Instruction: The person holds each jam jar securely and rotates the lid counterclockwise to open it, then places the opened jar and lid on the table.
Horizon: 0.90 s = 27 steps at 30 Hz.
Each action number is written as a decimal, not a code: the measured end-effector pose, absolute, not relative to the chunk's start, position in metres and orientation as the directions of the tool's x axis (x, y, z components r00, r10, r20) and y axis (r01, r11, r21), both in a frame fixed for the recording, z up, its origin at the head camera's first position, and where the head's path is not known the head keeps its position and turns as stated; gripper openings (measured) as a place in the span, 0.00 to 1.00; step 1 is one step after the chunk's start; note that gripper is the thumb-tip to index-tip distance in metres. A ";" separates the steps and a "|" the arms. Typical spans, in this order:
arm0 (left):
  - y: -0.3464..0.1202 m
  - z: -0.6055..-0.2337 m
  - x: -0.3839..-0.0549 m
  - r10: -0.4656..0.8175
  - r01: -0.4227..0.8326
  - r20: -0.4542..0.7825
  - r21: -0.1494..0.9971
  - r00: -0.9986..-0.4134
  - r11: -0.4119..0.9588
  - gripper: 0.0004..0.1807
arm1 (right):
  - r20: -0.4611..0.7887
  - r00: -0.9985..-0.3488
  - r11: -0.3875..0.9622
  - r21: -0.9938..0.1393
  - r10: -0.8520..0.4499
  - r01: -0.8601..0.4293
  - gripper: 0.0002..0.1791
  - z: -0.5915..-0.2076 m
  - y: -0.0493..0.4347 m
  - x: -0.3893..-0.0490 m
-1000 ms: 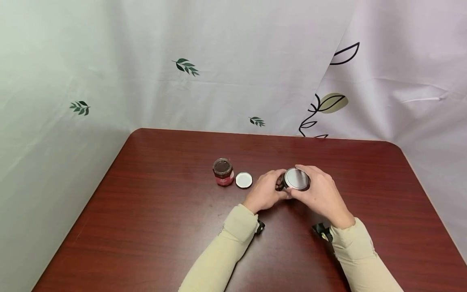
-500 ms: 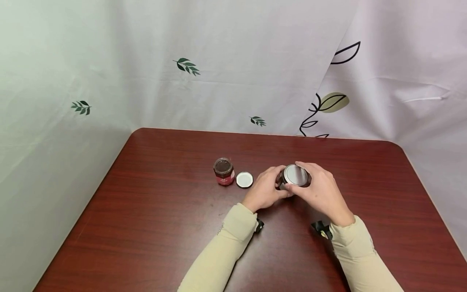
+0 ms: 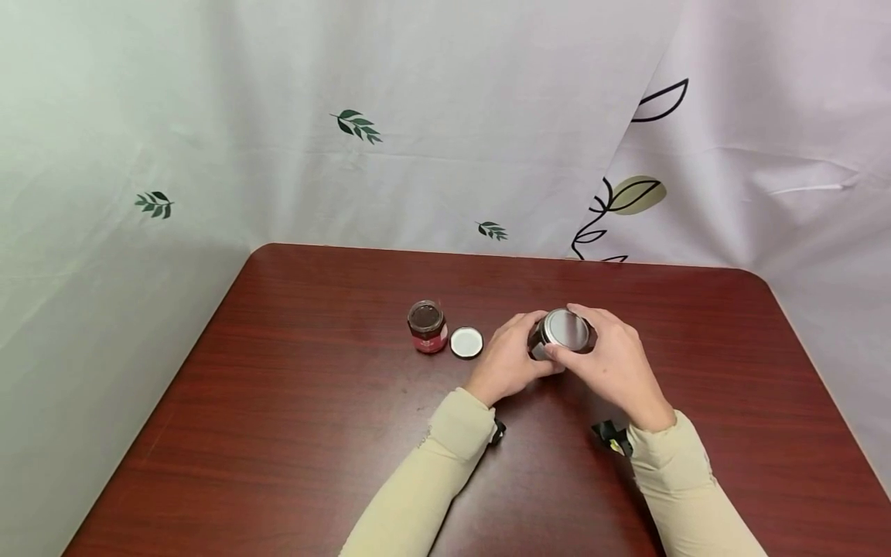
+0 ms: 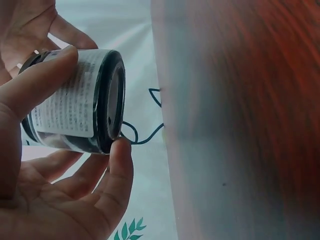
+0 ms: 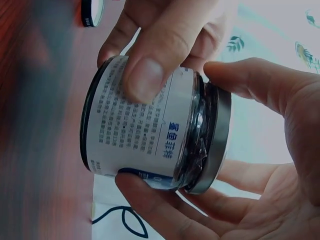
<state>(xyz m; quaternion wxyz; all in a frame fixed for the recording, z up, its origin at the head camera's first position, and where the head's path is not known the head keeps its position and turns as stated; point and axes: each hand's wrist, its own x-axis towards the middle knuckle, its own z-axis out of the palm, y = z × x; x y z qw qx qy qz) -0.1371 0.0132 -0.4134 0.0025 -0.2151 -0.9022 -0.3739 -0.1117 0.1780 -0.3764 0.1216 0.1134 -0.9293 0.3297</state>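
Observation:
A glass jar (image 5: 135, 120) with dark contents and a white printed label is held between both hands. My left hand (image 3: 511, 357) grips its body, the thumb lying over the label and the fingers curled under the other side. The silver lid (image 3: 567, 330) sits on the jar's mouth, and my right hand (image 3: 612, 363) holds it round the rim. One right fingertip (image 5: 131, 182) reaches down onto the label. In the left wrist view the jar's base (image 4: 116, 100) faces the table, with a left finger beside its edge.
An opened jar (image 3: 428, 329) with a red label and dark contents stands left of the hands. Beside it a loose lid (image 3: 465, 343) lies white inside up. The reddish-brown table (image 3: 278, 402) ends at a white patterned curtain (image 3: 431, 155).
Both hands have shifted slightly away from the body with the jar. The fingers stay around the jar and lid. The opened jar and loose lid have stayed put.

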 end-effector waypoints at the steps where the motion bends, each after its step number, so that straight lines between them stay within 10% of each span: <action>1: 0.014 -0.414 -0.137 0.382 0.390 0.169 0.671 -0.909 0.631 0.41 | 0.298 -0.946 0.759 -0.585 -0.127 -0.286 0.36 -0.376 0.178 -0.112; 27: 0.020 -0.413 -0.139 0.312 0.374 0.219 0.683 -0.924 0.627 0.38 | 0.241 -0.968 0.792 -0.575 -0.073 -0.203 0.35 -0.369 0.165 -0.110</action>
